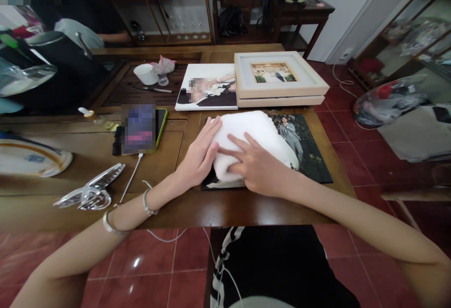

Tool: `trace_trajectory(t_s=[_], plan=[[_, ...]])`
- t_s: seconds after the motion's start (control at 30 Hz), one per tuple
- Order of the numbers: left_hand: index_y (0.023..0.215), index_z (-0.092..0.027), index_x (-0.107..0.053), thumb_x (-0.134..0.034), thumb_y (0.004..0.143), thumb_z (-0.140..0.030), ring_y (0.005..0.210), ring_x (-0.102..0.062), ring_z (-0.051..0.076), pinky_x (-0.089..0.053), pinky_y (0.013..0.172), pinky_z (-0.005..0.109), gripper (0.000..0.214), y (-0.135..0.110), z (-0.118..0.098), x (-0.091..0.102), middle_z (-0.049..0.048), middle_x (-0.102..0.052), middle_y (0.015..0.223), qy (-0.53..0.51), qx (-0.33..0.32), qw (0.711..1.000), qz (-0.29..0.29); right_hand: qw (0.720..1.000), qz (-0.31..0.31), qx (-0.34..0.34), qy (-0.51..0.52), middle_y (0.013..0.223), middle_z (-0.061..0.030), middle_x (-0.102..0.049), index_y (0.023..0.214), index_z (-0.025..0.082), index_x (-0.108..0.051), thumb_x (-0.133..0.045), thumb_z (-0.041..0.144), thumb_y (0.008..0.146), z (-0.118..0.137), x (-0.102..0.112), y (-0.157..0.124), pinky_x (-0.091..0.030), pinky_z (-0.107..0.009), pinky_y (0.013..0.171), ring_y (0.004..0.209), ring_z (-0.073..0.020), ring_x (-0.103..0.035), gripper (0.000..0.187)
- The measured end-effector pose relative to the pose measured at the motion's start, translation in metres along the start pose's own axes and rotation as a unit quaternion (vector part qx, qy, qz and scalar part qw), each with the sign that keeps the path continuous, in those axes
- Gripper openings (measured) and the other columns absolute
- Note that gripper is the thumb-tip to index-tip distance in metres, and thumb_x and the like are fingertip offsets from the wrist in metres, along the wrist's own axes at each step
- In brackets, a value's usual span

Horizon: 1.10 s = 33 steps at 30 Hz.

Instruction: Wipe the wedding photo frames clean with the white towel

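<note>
A folded white towel [246, 134] lies on a dark photo print [313, 150] that shows a person in a grey suit; the towel hides much of the print. Flat along the towel's left edge rests my left hand [199, 157], its fingers stretched out together. My right hand [260, 165] presses on the towel from the right with its fingers spread, some of them at the towel's front fold. Both hands touch the towel, and their fingertips are close to each other.
Behind the print are a white-backed photo panel [207, 101] and stacked pale frames [282, 89]. To the left lie a phone [141, 129] with a cable, a dropper bottle [102, 121] and a clear plastic piece [93, 193]. Beyond are a white cup [146, 74], a black kettle [52, 64] and another person [95, 12].
</note>
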<state>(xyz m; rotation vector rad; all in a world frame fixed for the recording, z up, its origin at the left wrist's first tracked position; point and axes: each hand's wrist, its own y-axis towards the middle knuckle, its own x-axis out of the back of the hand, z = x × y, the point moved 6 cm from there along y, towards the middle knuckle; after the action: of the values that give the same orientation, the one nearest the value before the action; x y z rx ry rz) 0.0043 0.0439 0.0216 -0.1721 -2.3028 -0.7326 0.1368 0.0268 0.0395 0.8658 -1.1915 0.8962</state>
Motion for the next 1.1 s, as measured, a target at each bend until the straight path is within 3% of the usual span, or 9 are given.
trace_trajectory(t_s=[0.27,0.43,0.57,0.67,0.97,1.1], plan=[[0.141,-0.016,-0.045,-0.025,0.104,-0.041,0.143,-0.034,0.026,-0.028,0.118,0.049,0.049,0.001,0.0,0.001,0.0138,-0.043,0.151,-0.002,0.013,1.0,-0.013,0.992,0.053,0.086,0.074,0.15,-0.0092,-0.045,0.084,0.016,-0.073,-0.052,0.005,0.079,0.041,0.003,-0.031,-0.018,-0.069,0.113,0.144,-0.0418,-0.023,0.023],[0.138,-0.015,-0.048,-0.024,0.104,-0.037,0.143,-0.035,0.025,-0.029,0.117,0.049,0.047,0.001,0.0,0.001,0.0148,-0.044,0.15,0.01,0.016,1.0,0.0,0.986,0.061,0.061,0.142,0.148,-0.0019,-0.048,0.077,0.019,-0.071,-0.048,-0.003,0.066,0.039,0.004,-0.06,-0.013,-0.061,0.119,0.147,-0.0314,-0.02,0.034],[0.132,-0.012,-0.053,-0.037,0.102,-0.032,0.141,-0.039,0.026,-0.034,0.115,0.048,0.04,0.001,-0.001,-0.008,0.0167,-0.048,0.146,0.043,-0.002,0.998,0.05,0.988,0.037,0.014,0.148,0.146,0.0009,-0.05,0.078,0.019,-0.069,-0.041,-0.007,0.059,0.029,0.01,-0.085,-0.014,-0.057,0.12,0.147,-0.0251,-0.022,0.043],[0.128,-0.013,-0.057,-0.045,0.099,-0.028,0.14,-0.04,0.028,-0.037,0.113,0.051,0.036,0.0,0.0,-0.015,0.0168,-0.051,0.144,0.061,-0.021,0.994,0.084,0.992,0.011,-0.024,0.126,0.146,-0.0027,-0.051,0.073,0.018,-0.064,-0.039,-0.007,0.059,0.016,0.015,-0.103,-0.019,-0.06,0.119,0.146,-0.0267,-0.025,0.038],[0.129,-0.012,-0.059,-0.047,0.097,-0.023,0.14,-0.04,0.029,-0.039,0.112,0.053,0.036,-0.001,0.003,-0.017,0.0158,-0.055,0.14,0.071,-0.027,0.993,0.087,0.972,-0.116,-0.191,0.066,0.15,-0.0049,-0.045,0.063,0.022,-0.046,-0.043,-0.001,0.064,-0.042,0.021,-0.169,-0.029,-0.061,0.116,0.142,-0.0337,-0.032,0.024],[0.128,-0.01,-0.059,-0.049,0.097,-0.023,0.139,-0.04,0.03,-0.039,0.112,0.053,0.036,-0.001,0.003,-0.017,0.0167,-0.055,0.14,0.072,-0.025,0.994,0.082,0.961,-0.135,-0.238,0.039,0.151,-0.0103,-0.043,0.06,0.023,-0.044,-0.043,0.0,0.067,-0.055,0.025,-0.181,-0.036,-0.062,0.112,0.135,-0.0381,-0.042,0.023]])
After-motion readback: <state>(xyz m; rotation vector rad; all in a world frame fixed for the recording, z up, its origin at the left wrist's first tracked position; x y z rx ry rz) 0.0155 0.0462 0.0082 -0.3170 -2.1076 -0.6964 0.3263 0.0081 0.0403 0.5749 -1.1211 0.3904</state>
